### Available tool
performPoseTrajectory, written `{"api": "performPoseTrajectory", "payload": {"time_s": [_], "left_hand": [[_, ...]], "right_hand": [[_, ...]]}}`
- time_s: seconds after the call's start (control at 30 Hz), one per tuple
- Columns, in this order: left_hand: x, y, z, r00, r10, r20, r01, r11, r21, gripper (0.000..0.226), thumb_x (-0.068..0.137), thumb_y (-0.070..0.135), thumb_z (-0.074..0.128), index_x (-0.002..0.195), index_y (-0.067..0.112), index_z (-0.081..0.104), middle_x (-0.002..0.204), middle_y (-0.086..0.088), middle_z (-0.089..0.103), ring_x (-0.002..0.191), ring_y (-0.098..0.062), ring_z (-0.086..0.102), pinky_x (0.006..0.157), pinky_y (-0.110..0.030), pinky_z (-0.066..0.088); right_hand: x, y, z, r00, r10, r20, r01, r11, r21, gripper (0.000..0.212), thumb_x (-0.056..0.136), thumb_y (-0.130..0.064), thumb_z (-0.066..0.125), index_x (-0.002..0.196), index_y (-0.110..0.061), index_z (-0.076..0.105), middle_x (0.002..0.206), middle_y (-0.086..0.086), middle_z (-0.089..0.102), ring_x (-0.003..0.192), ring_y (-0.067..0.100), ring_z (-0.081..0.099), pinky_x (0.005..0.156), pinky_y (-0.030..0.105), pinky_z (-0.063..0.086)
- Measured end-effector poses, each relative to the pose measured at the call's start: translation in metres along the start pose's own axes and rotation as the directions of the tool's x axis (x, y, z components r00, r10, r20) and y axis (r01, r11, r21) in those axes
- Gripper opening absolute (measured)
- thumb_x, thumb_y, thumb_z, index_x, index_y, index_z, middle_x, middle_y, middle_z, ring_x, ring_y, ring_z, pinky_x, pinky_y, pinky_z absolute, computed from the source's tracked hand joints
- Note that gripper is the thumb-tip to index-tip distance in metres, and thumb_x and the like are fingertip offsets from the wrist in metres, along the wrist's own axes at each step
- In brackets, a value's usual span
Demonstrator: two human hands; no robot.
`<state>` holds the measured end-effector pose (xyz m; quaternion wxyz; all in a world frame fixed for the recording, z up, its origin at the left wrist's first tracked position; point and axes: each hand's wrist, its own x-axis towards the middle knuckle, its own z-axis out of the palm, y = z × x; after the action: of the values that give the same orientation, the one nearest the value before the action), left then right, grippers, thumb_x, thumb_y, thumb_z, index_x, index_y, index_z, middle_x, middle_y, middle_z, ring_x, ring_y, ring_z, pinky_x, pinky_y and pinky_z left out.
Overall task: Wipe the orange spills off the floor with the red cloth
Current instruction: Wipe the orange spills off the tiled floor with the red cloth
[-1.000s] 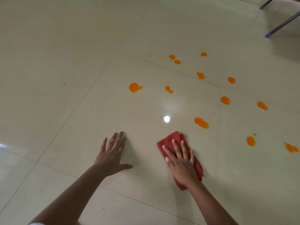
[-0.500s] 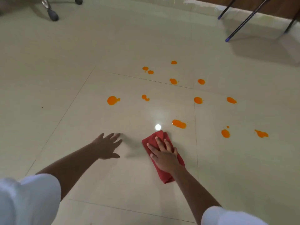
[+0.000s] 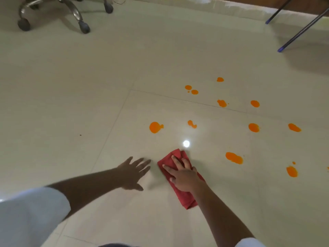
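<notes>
Pressing right hand (image 3: pixel 183 175), fingers spread, flat on folded red cloth (image 3: pixel 186 198) on the floor (image 3: pixel 80 97); left hand (image 3: pixel 133 172) wide open just left. Cloth looks soft, light, limp: best pinned under palm. Orange spills (image 3: pixel 234 157) lie farther right.

- The right hand (image 3: pixel 183 177) hides the middle of the red cloth (image 3: pixel 185 198).
- The top edge cuts off the wheeled chair base (image 3: pixel 75 14); only legs and casters show.
- 2 dark poles (image 3: pixel 300 32) with blue tips run out past the top and right edges.
- The right edge clips 1 orange spill (image 3: pixel 328 168).
- A dark speck (image 3: pixel 80 135) on the floor (image 3: pixel 71 86) is too small to identify.
- Whether the left hand (image 3: pixel 132 172) touches the floor cannot be told.
</notes>
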<state>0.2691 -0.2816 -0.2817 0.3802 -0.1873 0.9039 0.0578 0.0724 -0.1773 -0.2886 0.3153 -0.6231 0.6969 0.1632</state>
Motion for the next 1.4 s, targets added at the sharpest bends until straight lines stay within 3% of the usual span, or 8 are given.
{"api": "performPoseTrajectory", "payload": {"time_s": [0.27,0.43,0.7,0.83,0.93,1.07,1.27,1.4], "left_hand": [[-0.036,-0.023,0.049,0.948,-0.292,-0.129,0.228,0.903,-0.364,0.095,0.087,0.061,0.043,0.147,0.012,-0.012,0.156,-0.004,-0.022,0.145,-0.023,-0.017,0.115,-0.050,-0.009],[-0.023,-0.043,0.063,0.935,-0.299,-0.193,0.208,0.900,-0.384,0.111,0.077,0.075,0.042,0.143,0.014,-0.024,0.147,-0.002,-0.036,0.133,-0.021,-0.034,0.109,-0.045,-0.022],[0.006,-0.091,0.055,0.877,-0.427,-0.221,0.272,0.820,-0.503,0.114,0.075,0.079,0.036,0.144,0.007,-0.020,0.149,-0.005,-0.032,0.141,-0.021,-0.027,0.113,-0.044,-0.017],[0.013,-0.089,0.053,0.869,-0.431,-0.242,0.248,0.803,-0.542,0.123,0.069,0.083,0.037,0.141,0.005,-0.025,0.146,-0.007,-0.037,0.134,-0.021,-0.036,0.113,-0.040,-0.020],[0.023,-0.079,0.046,0.854,-0.471,-0.221,0.258,0.753,-0.606,0.130,0.066,0.084,0.042,0.138,0.003,-0.029,0.144,-0.009,-0.041,0.133,-0.024,-0.038,0.113,-0.037,-0.021],[0.037,-0.079,0.041,0.850,-0.480,-0.216,0.272,0.752,-0.601,0.134,0.059,0.088,0.041,0.136,0.006,-0.032,0.141,-0.009,-0.046,0.131,-0.024,-0.042,0.112,-0.036,-0.023],[0.034,-0.082,0.041,0.857,-0.475,-0.197,0.265,0.736,-0.623,0.133,0.056,0.091,0.039,0.130,0.011,-0.038,0.140,-0.004,-0.047,0.133,-0.020,-0.040,0.116,-0.033,-0.016],[0.032,-0.081,0.034,0.863,-0.466,-0.192,0.257,0.735,-0.628,0.130,0.061,0.087,0.041,0.129,0.010,-0.037,0.140,-0.006,-0.046,0.132,-0.021,-0.040,0.115,-0.032,-0.017]], "right_hand": [[0.000,-0.057,0.020,0.995,-0.099,-0.004,0.099,0.991,-0.094,0.055,0.098,-0.040,0.032,0.141,-0.056,0.001,0.156,-0.010,-0.019,0.143,0.028,-0.010,0.111,0.059,0.008],[0.021,-0.070,0.020,0.938,-0.204,-0.280,0.149,0.967,-0.206,0.048,0.087,-0.047,0.036,0.135,-0.051,0.037,0.148,-0.005,0.039,0.128,0.029,0.047,0.097,0.058,0.036],[0.169,-0.083,-0.060,0.906,0.027,-0.423,-0.035,0.999,-0.010,0.048,0.098,-0.045,0.016,0.145,-0.048,0.003,0.158,-0.008,-0.010,0.143,0.025,-0.017,0.109,0.057,-0.012],[0.141,-0.046,-0.045,0.815,0.340,-0.470,-0.278,0.940,0.197,0.049,0.098,-0.044,0.018,0.146,-0.045,0.006,0.159,-0.003,0.001,0.145,0.027,-0.008,0.112,0.060,-0.002],[0.093,-0.083,0.001,0.820,0.187,-0.541,-0.112,0.979,0.168,0.050,0.092,-0.043,0.030,0.141,-0.037,0.036,0.153,0.003,0.030,0.141,0.034,0.023,0.106,0.062,0.018],[0.145,-0.087,-0.032,0.827,-0.195,-0.527,0.167,0.981,-0.101,0.048,0.096,-0.046,0.020,0.144,-0.044,0.020,0.157,-0.004,0.014,0.145,0.029,0.011,0.114,0.056,0.009],[0.158,0.001,-0.059,0.778,0.272,-0.567,-0.211,0.962,0.173,0.048,0.099,-0.043,0.023,0.146,-0.042,0.014,0.159,-0.002,0.009,0.146,0.026,0.000,0.114,0.054,0.007],[0.100,-0.071,0.004,0.798,0.094,-0.595,-0.045,0.994,0.096,0.050,0.091,-0.042,0.032,0.140,-0.037,0.037,0.151,0.003,0.033,0.139,0.034,0.028,0.108,0.060,0.020]]}}
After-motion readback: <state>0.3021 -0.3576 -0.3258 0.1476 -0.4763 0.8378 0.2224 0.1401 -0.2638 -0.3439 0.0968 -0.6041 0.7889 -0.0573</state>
